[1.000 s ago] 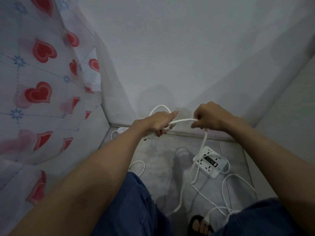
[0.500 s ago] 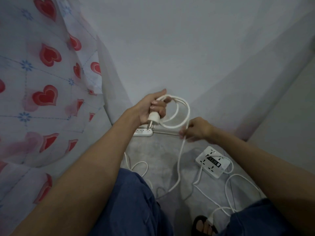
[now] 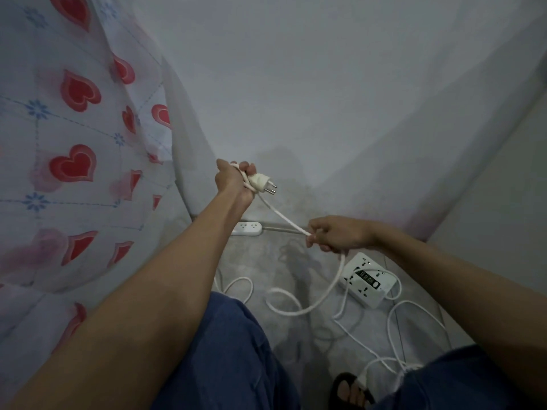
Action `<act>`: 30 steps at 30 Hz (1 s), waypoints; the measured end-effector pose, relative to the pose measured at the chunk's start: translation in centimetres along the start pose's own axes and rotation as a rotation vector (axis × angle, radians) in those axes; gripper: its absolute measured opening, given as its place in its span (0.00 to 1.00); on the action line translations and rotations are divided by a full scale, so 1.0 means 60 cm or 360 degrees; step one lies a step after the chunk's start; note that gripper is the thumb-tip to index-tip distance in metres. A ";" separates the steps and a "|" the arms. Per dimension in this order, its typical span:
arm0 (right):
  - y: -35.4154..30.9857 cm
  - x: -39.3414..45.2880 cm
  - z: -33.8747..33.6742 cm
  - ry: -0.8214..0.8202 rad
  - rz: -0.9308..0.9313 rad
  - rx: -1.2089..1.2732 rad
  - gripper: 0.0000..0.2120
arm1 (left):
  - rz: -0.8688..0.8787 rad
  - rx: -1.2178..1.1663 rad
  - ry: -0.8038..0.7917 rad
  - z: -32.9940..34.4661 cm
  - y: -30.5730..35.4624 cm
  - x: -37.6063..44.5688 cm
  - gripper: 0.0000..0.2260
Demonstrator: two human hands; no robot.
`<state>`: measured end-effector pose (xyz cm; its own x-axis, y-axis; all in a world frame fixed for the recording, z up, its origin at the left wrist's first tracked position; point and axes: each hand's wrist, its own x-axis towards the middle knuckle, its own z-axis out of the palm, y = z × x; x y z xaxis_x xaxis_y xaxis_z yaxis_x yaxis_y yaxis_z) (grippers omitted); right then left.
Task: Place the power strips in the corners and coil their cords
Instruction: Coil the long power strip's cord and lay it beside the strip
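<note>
My left hand (image 3: 233,179) is raised near the wall and grips turns of a white cord together with its white plug (image 3: 262,182), whose pins point right. The cord (image 3: 281,216) runs taut down to my right hand (image 3: 334,233), which grips it, then loops over the floor. A slim white power strip (image 3: 248,228) lies against the wall in the left corner, partly behind my left forearm. A square white power strip (image 3: 368,279) with a dark panel lies on the floor to the right, its thin cord (image 3: 393,318) loose around it.
A curtain with red hearts (image 3: 74,161) hangs at the left. Grey walls (image 3: 325,99) meet the tiled floor (image 3: 290,344) just ahead. My knees in blue trousers (image 3: 231,356) and a sandalled foot (image 3: 350,392) fill the bottom of the view.
The open loop held by my left hand has closed into tight turns in its grip. My right hand has moved right and down, pulling the cord taut between both hands.
</note>
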<state>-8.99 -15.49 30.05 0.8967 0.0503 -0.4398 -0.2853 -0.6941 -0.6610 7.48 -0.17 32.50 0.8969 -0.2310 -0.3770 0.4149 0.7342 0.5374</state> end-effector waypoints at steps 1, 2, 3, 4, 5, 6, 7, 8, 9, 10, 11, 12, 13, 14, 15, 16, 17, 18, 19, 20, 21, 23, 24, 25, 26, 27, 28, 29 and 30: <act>-0.012 -0.004 -0.008 0.0008 -0.0057 -0.0281 0.08 | 0.0019 0.0090 0.0024 -0.003 -0.005 0.002 0.17; -0.025 -0.009 -0.014 -0.0007 -0.0111 -0.0478 0.08 | 0.0045 0.0190 0.0035 -0.004 -0.013 0.002 0.18; -0.036 -0.014 -0.017 -0.0024 -0.0171 -0.0592 0.08 | 0.0081 0.0320 0.0028 -0.002 -0.022 -0.001 0.18; -0.047 -0.019 -0.018 -0.0019 -0.0236 -0.0647 0.07 | 0.0132 0.0508 0.0012 0.000 -0.032 -0.005 0.19; -0.057 -0.023 -0.017 0.0019 -0.0300 -0.0668 0.07 | 0.0202 0.0766 -0.0022 0.000 -0.042 -0.009 0.19; -0.066 -0.027 -0.017 0.0083 -0.0347 -0.0662 0.08 | 0.0300 0.1080 -0.0083 -0.001 -0.053 -0.013 0.20; -0.073 -0.028 -0.019 0.0154 -0.0377 -0.0636 0.09 | 0.0411 0.1402 -0.0180 -0.004 -0.062 -0.018 0.20; -0.079 -0.030 -0.022 0.0232 -0.0398 -0.0620 0.10 | 0.0506 0.1693 -0.0319 -0.008 -0.069 -0.026 0.20; -0.083 -0.032 -0.026 0.0312 -0.0420 -0.0640 0.10 | 0.0561 0.1938 -0.0474 -0.013 -0.075 -0.030 0.20; -0.086 -0.034 -0.030 0.0387 -0.0438 -0.0685 0.11 | 0.0584 0.2159 -0.0627 -0.015 -0.078 -0.038 0.20; -0.086 -0.035 -0.034 0.0448 -0.0448 -0.0718 0.11 | 0.0574 0.2375 -0.0762 -0.018 -0.080 -0.042 0.20; -0.085 -0.036 -0.038 0.0488 -0.0447 -0.0716 0.11 | 0.0521 0.2577 -0.0894 -0.020 -0.083 -0.046 0.20; -0.083 -0.036 -0.042 0.0514 -0.0439 -0.0699 0.12 | 0.0419 0.2722 -0.1029 -0.023 -0.087 -0.049 0.21; -0.079 -0.037 -0.048 0.0534 -0.0422 -0.0688 0.13 | 0.0288 0.2806 -0.1157 -0.026 -0.089 -0.051 0.22; -0.073 -0.035 -0.055 0.0544 -0.0394 -0.0684 0.12 | 0.0148 0.2838 -0.1227 -0.029 -0.090 -0.054 0.25; -0.064 -0.034 -0.063 0.0547 -0.0353 -0.0672 0.11 | 0.0002 0.2826 -0.1234 -0.033 -0.089 -0.057 0.28; -0.053 -0.031 -0.073 0.0555 -0.0307 -0.0660 0.09 | -0.0131 0.2779 -0.1212 -0.037 -0.087 -0.057 0.30; -0.039 -0.029 -0.082 0.0580 -0.0264 -0.0656 0.08 | -0.0251 0.2726 -0.1195 -0.037 -0.082 -0.062 0.31; -0.023 -0.026 -0.090 0.0616 -0.0222 -0.0651 0.08 | -0.0331 0.2687 -0.1196 -0.035 -0.077 -0.064 0.31; -0.008 -0.024 -0.095 0.0644 -0.0180 -0.0627 0.08 | -0.0377 0.2659 -0.1196 -0.030 -0.071 -0.071 0.31; 0.005 -0.021 -0.098 0.0663 -0.0142 -0.0598 0.08 | -0.0405 0.2626 -0.1203 -0.023 -0.063 -0.076 0.30; 0.022 -0.014 -0.099 0.0707 -0.0091 -0.0603 0.09 | -0.0482 0.2612 -0.1261 -0.005 -0.053 -0.089 0.27; 0.027 -0.010 -0.098 0.0740 -0.0076 -0.0612 0.10 | -0.0524 0.2623 -0.1288 0.003 -0.049 -0.094 0.24; 0.030 -0.006 -0.096 0.0776 -0.0071 -0.0605 0.11 | -0.0568 0.2609 -0.1306 0.011 -0.046 -0.099 0.21; 0.031 -0.003 -0.093 0.0810 -0.0079 -0.0582 0.11 | -0.0625 0.2554 -0.1321 0.016 -0.042 -0.101 0.18; 0.031 0.000 -0.090 0.0836 -0.0094 -0.0527 0.12 | -0.0719 0.2457 -0.1316 0.021 -0.037 -0.101 0.16; 0.031 0.002 -0.087 0.0849 -0.0099 -0.0429 0.13 | -0.0825 0.2337 -0.1294 0.024 -0.030 -0.099 0.15; 0.031 0.004 -0.084 0.0844 -0.0093 -0.0300 0.14 | -0.0922 0.2204 -0.1263 0.025 -0.023 -0.097 0.15; 0.032 0.006 -0.080 0.0827 -0.0075 -0.0172 0.15 | -0.0988 0.2066 -0.1240 0.027 -0.015 -0.095 0.15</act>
<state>-7.58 -20.28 31.55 0.9650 -0.2600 -0.0337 -0.2285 -0.7711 -0.5943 2.23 -0.55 35.37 0.2422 -0.8118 -0.5313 0.2019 -0.4935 0.8460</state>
